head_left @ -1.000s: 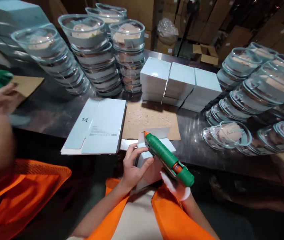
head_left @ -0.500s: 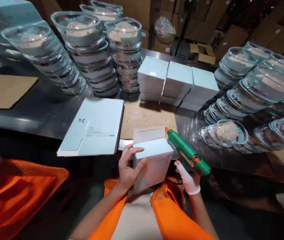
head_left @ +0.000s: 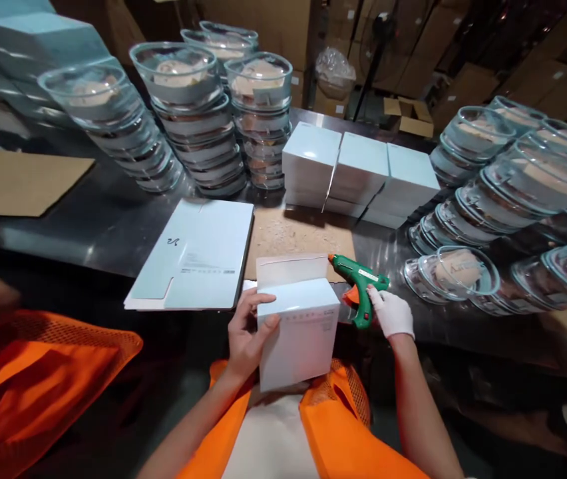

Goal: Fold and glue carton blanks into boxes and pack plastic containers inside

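My left hand grips the left side of a white carton, thumb on its front and fingers at the upper edge. The carton stands upright close to my body, its top flap raised at the back. My right hand, in a white glove, holds a green glue gun by its rear end, with the handle and orange trigger exposed. The gun's orange nozzle points left, beside the right end of the flap. Flat white cartons lie stacked to the left of my left hand.
A cardboard sheet lies on the dark metal table. Behind it stand three white boxes. Stacked clear round containers rise at left and right. An orange garment on another person shows at lower left.
The glue gun has turned and drawn back slightly, showing its side and handle. My right hand has moved up and right to its rear. The carton has turned slightly and shifted left.
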A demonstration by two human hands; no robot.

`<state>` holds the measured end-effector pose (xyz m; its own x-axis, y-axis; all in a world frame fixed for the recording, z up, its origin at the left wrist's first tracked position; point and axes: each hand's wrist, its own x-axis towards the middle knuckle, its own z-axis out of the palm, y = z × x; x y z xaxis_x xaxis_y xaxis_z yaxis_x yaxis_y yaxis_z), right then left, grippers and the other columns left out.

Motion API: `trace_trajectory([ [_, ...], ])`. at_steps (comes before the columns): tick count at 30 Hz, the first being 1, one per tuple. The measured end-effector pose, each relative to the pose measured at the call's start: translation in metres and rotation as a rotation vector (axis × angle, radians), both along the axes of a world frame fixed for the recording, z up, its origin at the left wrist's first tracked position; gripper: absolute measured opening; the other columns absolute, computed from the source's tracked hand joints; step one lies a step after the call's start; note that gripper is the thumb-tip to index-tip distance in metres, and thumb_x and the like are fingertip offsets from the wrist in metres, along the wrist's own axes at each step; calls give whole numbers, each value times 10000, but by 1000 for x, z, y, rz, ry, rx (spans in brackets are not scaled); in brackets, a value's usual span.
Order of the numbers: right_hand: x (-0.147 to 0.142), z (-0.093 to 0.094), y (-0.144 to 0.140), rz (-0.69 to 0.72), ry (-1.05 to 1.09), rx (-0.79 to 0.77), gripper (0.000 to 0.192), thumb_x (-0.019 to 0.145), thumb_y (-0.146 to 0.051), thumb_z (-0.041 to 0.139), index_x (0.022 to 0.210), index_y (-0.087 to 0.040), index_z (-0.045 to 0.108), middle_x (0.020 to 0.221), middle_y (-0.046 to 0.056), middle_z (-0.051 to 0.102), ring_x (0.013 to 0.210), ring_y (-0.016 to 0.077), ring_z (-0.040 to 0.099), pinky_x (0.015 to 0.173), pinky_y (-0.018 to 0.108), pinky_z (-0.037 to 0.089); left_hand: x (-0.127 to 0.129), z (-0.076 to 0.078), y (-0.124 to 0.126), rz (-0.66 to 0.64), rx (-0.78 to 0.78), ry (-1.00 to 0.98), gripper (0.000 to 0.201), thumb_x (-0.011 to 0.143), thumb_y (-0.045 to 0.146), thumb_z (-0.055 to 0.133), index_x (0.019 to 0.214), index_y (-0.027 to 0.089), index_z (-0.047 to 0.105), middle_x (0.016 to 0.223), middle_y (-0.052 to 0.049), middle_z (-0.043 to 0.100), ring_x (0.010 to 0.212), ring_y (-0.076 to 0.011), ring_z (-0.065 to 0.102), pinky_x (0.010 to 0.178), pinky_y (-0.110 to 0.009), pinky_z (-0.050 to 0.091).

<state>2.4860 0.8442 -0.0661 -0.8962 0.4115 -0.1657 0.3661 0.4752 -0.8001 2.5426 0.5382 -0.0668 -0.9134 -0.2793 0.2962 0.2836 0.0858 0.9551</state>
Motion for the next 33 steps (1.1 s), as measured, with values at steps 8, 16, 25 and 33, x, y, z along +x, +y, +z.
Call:
trace_trajectory([
  [8,6,30,-68,280,77,-755,469,686,-456,917,1071,-204,823,1057,71,825,908,232,755,821,348,616,-1,-7,13,-145,14,-33,392,868,619,785,966,239,786,1205,-106,720,1095,-287,700,878,-360,549],
  [16,13,27,-44,870,269,-657,612,837,-769,761,1175,-261,801,1393,118,714,1339,315,655,1157,504,511,-10,-13,11,-160,337,45,465,920,469,802,1320,342,603,1113,-45,747,1145,-270,735,1007,-442,560],
  [25,17,31,-53,1065,473,-317,283,1034,-434,682,1267,-330,802,1485,81,684,1431,256,603,1218,474,472,-10,1,3,-279,-51,199,223,1033,412,663,978,240,793,1144,-92,737,1176,-255,705,1063,-430,545],
  [33,38,-3,-78,479,654,-535,225,948,-474,788,1031,-270,741,1628,79,522,1399,288,628,1203,501,479,-13,4,13,-199,50,146,292,1013,488,677,912,235,781,999,-78,763,1100,-255,737,1066,-443,566],
])
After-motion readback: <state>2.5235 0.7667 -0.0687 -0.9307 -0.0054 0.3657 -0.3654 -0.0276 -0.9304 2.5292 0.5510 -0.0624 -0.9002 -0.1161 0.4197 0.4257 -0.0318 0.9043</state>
